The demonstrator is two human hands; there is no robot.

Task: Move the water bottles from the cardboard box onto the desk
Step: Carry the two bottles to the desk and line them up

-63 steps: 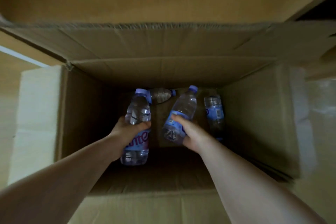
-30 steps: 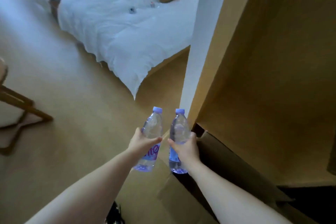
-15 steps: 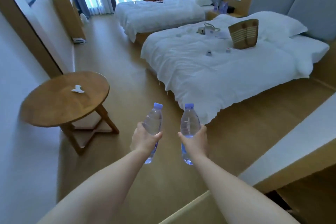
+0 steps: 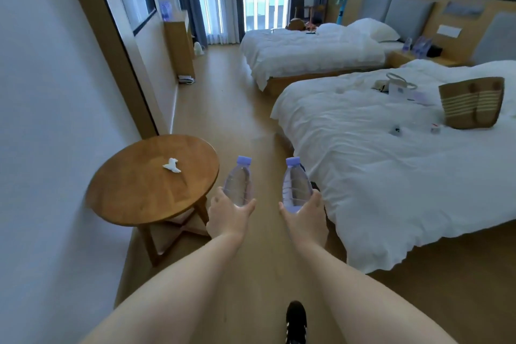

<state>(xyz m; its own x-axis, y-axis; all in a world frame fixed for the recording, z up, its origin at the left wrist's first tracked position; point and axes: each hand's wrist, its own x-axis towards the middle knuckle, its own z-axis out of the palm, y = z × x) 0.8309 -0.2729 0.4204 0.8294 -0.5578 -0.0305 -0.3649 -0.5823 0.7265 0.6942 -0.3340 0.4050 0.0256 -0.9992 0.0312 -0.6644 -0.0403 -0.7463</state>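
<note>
Both bottles carried further into the room, left hand (image 4: 227, 215) grip round left bottle (image 4: 238, 183), right hand (image 4: 304, 215) grip round right bottle (image 4: 296, 186)

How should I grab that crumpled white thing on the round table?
Pinch the crumpled white scrap from straight above, finger and thumb on its raised middle. It lies low and loose on the round table, so there is no side to wrap around. You would likely need a free hand first: each hand holds a bottle.

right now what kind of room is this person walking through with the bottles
Most likely a twin hotel room: two white-duveted beds, the nearer one and the farther one, share a long padded grey headboard, with a small round wooden side table by the wall.
</note>
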